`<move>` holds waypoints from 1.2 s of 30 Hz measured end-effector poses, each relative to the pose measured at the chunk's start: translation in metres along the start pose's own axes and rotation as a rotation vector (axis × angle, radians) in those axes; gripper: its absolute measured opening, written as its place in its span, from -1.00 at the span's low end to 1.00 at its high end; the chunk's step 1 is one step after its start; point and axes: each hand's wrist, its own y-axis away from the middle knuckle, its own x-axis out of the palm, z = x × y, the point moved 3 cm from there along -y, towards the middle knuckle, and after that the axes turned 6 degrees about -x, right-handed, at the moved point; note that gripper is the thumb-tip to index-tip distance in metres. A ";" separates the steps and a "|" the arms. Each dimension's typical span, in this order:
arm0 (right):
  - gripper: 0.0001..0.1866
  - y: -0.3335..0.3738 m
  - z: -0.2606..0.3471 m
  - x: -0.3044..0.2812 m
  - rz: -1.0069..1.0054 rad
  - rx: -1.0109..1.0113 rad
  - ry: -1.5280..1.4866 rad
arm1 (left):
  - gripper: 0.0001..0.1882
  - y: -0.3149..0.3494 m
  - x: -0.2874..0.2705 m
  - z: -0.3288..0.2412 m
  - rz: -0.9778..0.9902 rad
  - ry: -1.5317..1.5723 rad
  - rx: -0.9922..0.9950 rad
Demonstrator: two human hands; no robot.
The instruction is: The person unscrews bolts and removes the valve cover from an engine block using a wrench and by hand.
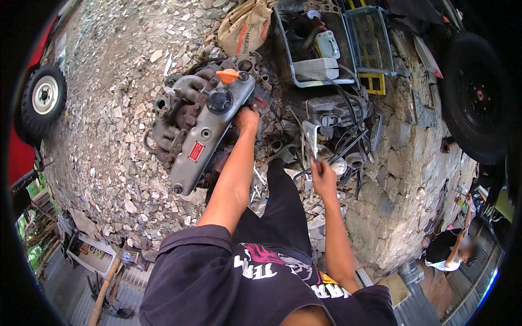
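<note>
Engine (pixel 187 117) is lying on gravel (pixel 103 141), L of ctr, ahead of the person. Its long axis is running diag., upper R to lower L; narrow grey cover (pixel 217 130) is facing up along same line. Orange cap (pixel 227 75) is sitting at far end, blk round cap (pixel 220 100) just below it; red label (pixel 196 151) is marking the near half. Bent pipes (pixel 168 136) are sticking out on L side.

L hand (pixel 247 118) is reaching to cover's R edge, approx. upper half; fingers partly hidden, can't tell if grasping. R hand (pixel 324 179) is gripping lower, tapered end of pale perforated piece (pixel 310 136), wide end pointing away.

Wrenches (pixel 256 190) are lying btwn the legs & engine. Beyond: paper sack (pixel 244 32) is standing past far end; parts crate (pixel 326 82) & blue mesh basket (pixel 372 41) are sitting upper R.
</note>
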 end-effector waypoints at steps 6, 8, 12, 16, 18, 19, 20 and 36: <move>-0.59 0.047 -0.013 0.000 -0.072 0.131 -0.157 | -0.47 0.011 -0.010 -0.010 0.027 -0.065 0.156; -0.57 0.047 -0.009 0.006 -0.073 0.147 -0.221 | -0.46 0.040 -0.019 -0.013 -0.005 0.006 0.247; -0.48 0.037 0.009 0.025 -0.088 0.301 -0.399 | -0.54 0.110 -0.029 0.000 0.102 0.213 0.500; -0.38 0.043 0.049 0.044 -0.094 0.553 -0.705 | -0.65 0.203 -0.079 0.043 0.404 0.315 0.714; -0.38 0.055 0.084 0.063 0.026 0.609 -0.745 | -0.71 0.232 -0.128 0.081 0.454 0.253 0.838; -0.41 0.067 0.096 0.073 0.134 0.570 -0.748 | -0.73 0.241 -0.144 0.103 0.435 0.201 0.894; -0.43 0.079 0.110 0.089 0.253 0.524 -0.753 | -0.74 0.248 -0.162 0.129 0.404 0.146 0.941; -0.67 0.258 0.293 0.134 -0.049 -0.216 -0.506 | -0.60 0.280 -0.352 0.278 0.675 0.107 0.904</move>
